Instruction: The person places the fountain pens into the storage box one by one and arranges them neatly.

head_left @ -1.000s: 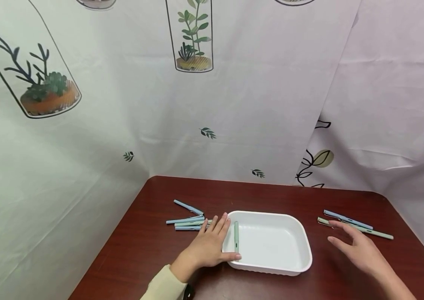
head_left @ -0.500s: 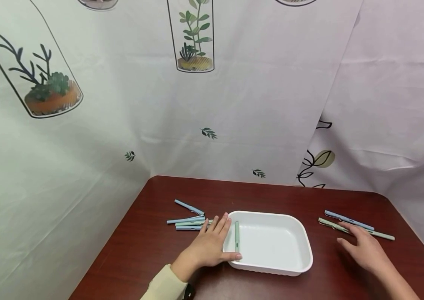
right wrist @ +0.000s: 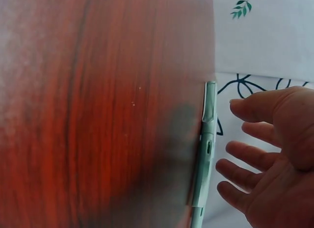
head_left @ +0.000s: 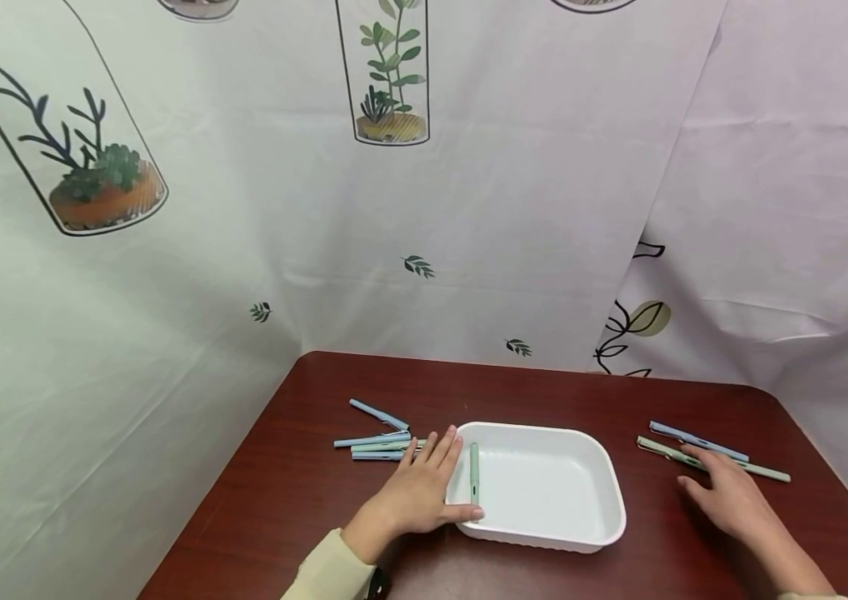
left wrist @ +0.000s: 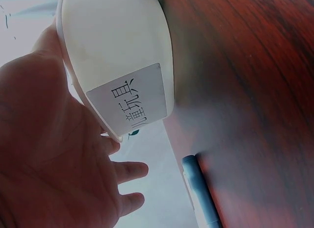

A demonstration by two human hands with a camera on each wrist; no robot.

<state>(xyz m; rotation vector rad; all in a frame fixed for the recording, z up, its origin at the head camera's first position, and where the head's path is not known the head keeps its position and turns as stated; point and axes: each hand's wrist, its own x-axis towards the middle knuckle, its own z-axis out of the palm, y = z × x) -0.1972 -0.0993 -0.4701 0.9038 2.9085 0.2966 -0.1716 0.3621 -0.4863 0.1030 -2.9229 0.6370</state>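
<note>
Here, both grips released, the left hand (head_left: 411, 498) touches the tray (head_left: 547, 492), whose label (left wrist: 130, 98) only the left wrist view shows; the right hand (head_left: 731, 498) is near a green pen (right wrist: 202, 164) on the surface (head_left: 289, 492).

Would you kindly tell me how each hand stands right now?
Left hand: open, resting on the white tray.
Right hand: open, holding nothing, close to a green pen.
</note>
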